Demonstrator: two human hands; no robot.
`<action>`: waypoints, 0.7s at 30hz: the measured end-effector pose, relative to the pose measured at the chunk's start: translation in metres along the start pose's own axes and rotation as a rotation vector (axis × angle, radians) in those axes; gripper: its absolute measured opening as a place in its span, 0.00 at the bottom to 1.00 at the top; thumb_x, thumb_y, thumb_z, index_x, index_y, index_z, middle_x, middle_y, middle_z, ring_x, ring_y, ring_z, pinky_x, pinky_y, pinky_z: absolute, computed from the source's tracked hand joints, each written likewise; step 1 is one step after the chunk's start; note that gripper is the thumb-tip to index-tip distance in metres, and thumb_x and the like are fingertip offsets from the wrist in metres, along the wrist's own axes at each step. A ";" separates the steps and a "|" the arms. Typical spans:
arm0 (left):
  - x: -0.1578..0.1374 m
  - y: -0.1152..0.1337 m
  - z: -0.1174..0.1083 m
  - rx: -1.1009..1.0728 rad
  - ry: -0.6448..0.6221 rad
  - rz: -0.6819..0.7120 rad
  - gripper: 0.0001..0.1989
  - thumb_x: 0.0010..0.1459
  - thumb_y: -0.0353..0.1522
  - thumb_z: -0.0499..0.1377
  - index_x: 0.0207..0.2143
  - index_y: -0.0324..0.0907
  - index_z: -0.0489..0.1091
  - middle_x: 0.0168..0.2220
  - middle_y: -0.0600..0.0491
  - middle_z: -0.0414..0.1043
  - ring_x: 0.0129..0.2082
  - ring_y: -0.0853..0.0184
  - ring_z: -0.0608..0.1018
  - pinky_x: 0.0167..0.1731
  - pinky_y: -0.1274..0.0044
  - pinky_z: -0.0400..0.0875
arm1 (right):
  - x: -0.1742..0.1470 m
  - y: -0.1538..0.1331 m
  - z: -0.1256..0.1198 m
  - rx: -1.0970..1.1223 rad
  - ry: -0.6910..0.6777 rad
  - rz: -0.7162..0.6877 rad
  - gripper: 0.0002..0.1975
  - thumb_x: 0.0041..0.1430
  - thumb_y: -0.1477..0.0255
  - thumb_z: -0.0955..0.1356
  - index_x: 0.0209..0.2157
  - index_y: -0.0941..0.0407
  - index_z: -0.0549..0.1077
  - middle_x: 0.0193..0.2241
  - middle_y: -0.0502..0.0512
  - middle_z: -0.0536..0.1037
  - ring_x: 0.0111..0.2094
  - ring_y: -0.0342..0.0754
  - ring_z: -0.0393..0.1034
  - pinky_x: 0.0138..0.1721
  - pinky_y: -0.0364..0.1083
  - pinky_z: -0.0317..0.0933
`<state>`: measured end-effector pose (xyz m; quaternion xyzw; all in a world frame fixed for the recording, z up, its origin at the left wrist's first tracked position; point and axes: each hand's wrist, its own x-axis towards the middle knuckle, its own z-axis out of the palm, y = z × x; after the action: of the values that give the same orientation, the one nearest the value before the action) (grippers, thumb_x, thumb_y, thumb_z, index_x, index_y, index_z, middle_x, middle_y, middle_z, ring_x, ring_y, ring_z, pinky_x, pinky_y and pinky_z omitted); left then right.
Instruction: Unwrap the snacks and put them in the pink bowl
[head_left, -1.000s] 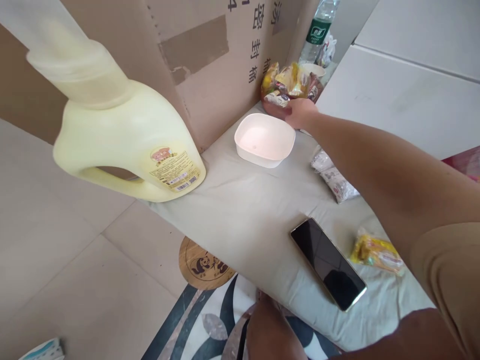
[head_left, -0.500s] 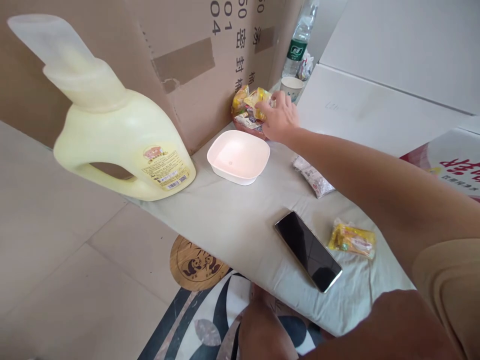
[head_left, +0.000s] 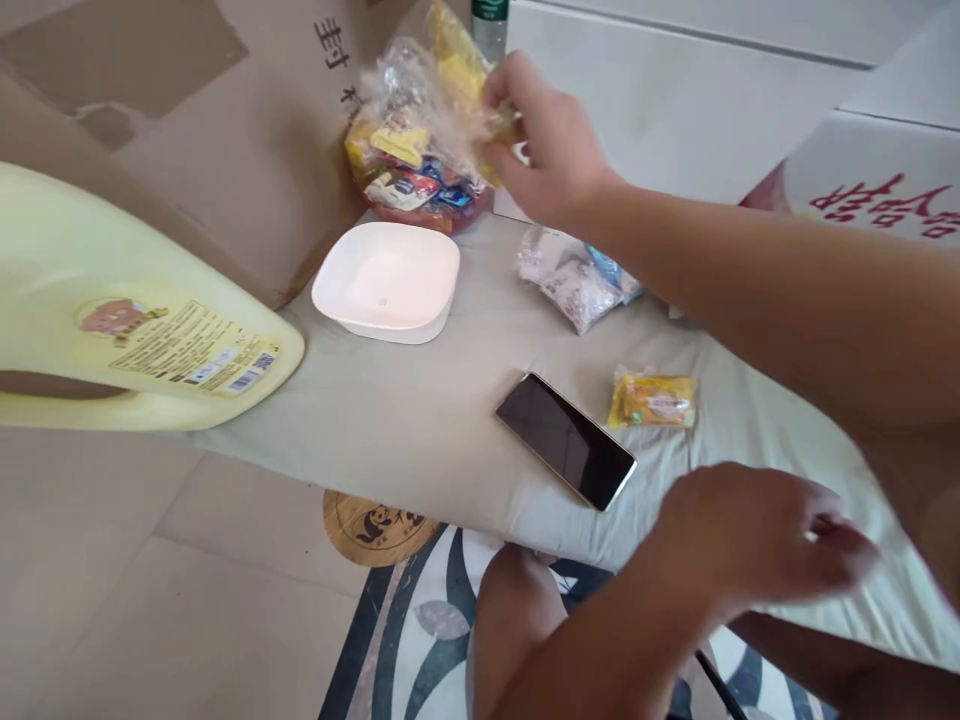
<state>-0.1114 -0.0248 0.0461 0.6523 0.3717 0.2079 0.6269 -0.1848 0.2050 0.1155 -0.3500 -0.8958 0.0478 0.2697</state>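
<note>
My right hand (head_left: 551, 145) pinches a clear and yellow plastic snack packet (head_left: 457, 75), lifted over a reddish bowl (head_left: 420, 218) filled with wrapped snacks (head_left: 424, 185). Motion blurs the packet's edges. Just in front of that bowl stands a white, rounded-square plastic bowl (head_left: 386, 285) with nothing in it. Low on the right, my left hand (head_left: 750, 535) is curled closed above the cloth. Its fingers are partly turned away, and I cannot see what, if anything, they hold. Nearest to it are a yellow snack packet (head_left: 652, 400) and a black phone (head_left: 566, 440), both lying flat.
A big pale-yellow jug (head_left: 150, 310) stands at the left edge of the cloth-covered surface (head_left: 420, 430). Speckled white packets (head_left: 574, 280) lie under my right forearm. Behind are a cardboard box (head_left: 187, 150), a bottle (head_left: 490, 30) and white boxes (head_left: 637, 110).
My right hand has lifted a yellow packet up from the snack bowl. My left hand has come into view at the lower right. The camera view has shifted, and the jug is partly cut off.
</note>
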 end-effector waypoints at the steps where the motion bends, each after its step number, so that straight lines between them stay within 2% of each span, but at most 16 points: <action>1: -0.002 0.001 -0.002 0.027 0.029 0.006 0.13 0.56 0.38 0.55 0.21 0.44 0.64 0.24 0.52 0.70 0.30 0.65 0.70 0.28 0.74 0.56 | -0.025 0.002 -0.017 0.034 0.023 0.017 0.15 0.62 0.71 0.60 0.51 0.52 0.62 0.48 0.48 0.72 0.50 0.47 0.71 0.52 0.50 0.66; 3: -0.007 0.004 -0.007 0.048 0.105 0.012 0.16 0.56 0.38 0.54 0.18 0.43 0.58 0.20 0.54 0.61 0.26 0.68 0.65 0.26 0.75 0.52 | -0.088 0.007 -0.052 0.107 0.134 0.151 0.13 0.63 0.65 0.60 0.48 0.49 0.63 0.50 0.49 0.72 0.48 0.48 0.72 0.46 0.49 0.69; 5: -0.009 0.005 -0.009 0.044 0.166 0.012 0.17 0.55 0.36 0.54 0.17 0.42 0.53 0.18 0.56 0.55 0.24 0.70 0.61 0.25 0.75 0.50 | -0.164 0.013 -0.082 0.124 0.284 0.356 0.11 0.59 0.61 0.64 0.43 0.47 0.65 0.42 0.55 0.76 0.41 0.51 0.75 0.38 0.51 0.70; 7: -0.007 0.006 -0.007 0.063 0.209 0.017 0.17 0.55 0.36 0.55 0.18 0.42 0.52 0.18 0.57 0.53 0.22 0.70 0.60 0.24 0.75 0.49 | -0.243 0.020 -0.104 0.022 0.482 0.561 0.10 0.56 0.58 0.68 0.40 0.43 0.68 0.39 0.60 0.77 0.41 0.58 0.76 0.38 0.57 0.70; 9: -0.001 0.006 0.000 0.093 0.252 0.017 0.16 0.56 0.38 0.54 0.19 0.43 0.56 0.19 0.57 0.56 0.22 0.70 0.61 0.25 0.75 0.51 | -0.313 0.027 -0.116 0.009 0.541 0.634 0.07 0.57 0.56 0.67 0.39 0.35 0.70 0.40 0.63 0.78 0.44 0.63 0.75 0.37 0.62 0.68; 11: 0.011 0.005 0.012 0.089 0.291 -0.005 0.15 0.58 0.43 0.55 0.24 0.43 0.63 0.21 0.56 0.62 0.24 0.69 0.65 0.27 0.76 0.56 | -0.366 0.031 -0.116 0.006 0.517 0.582 0.11 0.59 0.59 0.66 0.43 0.29 0.70 0.50 0.62 0.75 0.53 0.64 0.71 0.47 0.66 0.66; 13: 0.026 0.002 0.028 -0.001 0.307 -0.038 0.17 0.57 0.47 0.58 0.35 0.43 0.69 0.29 0.53 0.71 0.29 0.67 0.72 0.32 0.76 0.63 | -0.398 0.031 -0.107 -0.040 0.451 0.513 0.17 0.59 0.65 0.66 0.47 0.28 0.69 0.52 0.60 0.73 0.57 0.64 0.68 0.55 0.69 0.62; 14: 0.034 0.000 0.036 -0.087 0.301 -0.041 0.19 0.56 0.47 0.60 0.41 0.42 0.70 0.36 0.51 0.75 0.34 0.65 0.75 0.35 0.75 0.66 | -0.408 0.030 -0.100 -0.048 0.450 0.488 0.17 0.59 0.67 0.66 0.47 0.32 0.70 0.51 0.60 0.73 0.57 0.65 0.68 0.56 0.71 0.61; 16: 0.049 -0.004 0.051 -0.294 0.234 0.003 0.26 0.53 0.46 0.64 0.51 0.42 0.67 0.50 0.45 0.75 0.44 0.61 0.78 0.45 0.72 0.70 | -0.416 0.026 -0.085 0.032 0.398 0.472 0.16 0.58 0.71 0.65 0.45 0.39 0.73 0.52 0.60 0.71 0.55 0.64 0.70 0.53 0.69 0.66; 17: 0.055 -0.006 0.056 -0.376 0.226 0.025 0.29 0.52 0.45 0.66 0.52 0.42 0.67 0.53 0.44 0.74 0.48 0.59 0.77 0.49 0.70 0.69 | -0.417 0.023 -0.078 0.075 0.365 0.460 0.16 0.58 0.72 0.65 0.46 0.43 0.74 0.54 0.61 0.69 0.55 0.62 0.70 0.52 0.67 0.68; 19: 0.065 -0.010 0.062 -0.455 0.289 0.031 0.30 0.49 0.43 0.69 0.52 0.42 0.67 0.52 0.45 0.75 0.50 0.58 0.77 0.53 0.68 0.69 | -0.418 0.019 -0.070 0.126 0.297 0.353 0.17 0.56 0.75 0.65 0.45 0.46 0.75 0.59 0.61 0.66 0.59 0.62 0.66 0.53 0.64 0.69; 21: 0.070 -0.013 0.062 -0.440 0.375 0.001 0.27 0.47 0.42 0.70 0.47 0.40 0.70 0.45 0.47 0.78 0.46 0.59 0.79 0.51 0.68 0.70 | -0.422 0.020 -0.071 0.164 0.250 0.238 0.19 0.54 0.77 0.64 0.46 0.48 0.74 0.61 0.60 0.65 0.60 0.60 0.65 0.53 0.62 0.69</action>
<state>-0.0241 -0.0141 0.0119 0.4510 0.4271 0.4007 0.6735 0.1210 -0.0628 -0.0198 -0.4336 -0.8008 0.1082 0.3988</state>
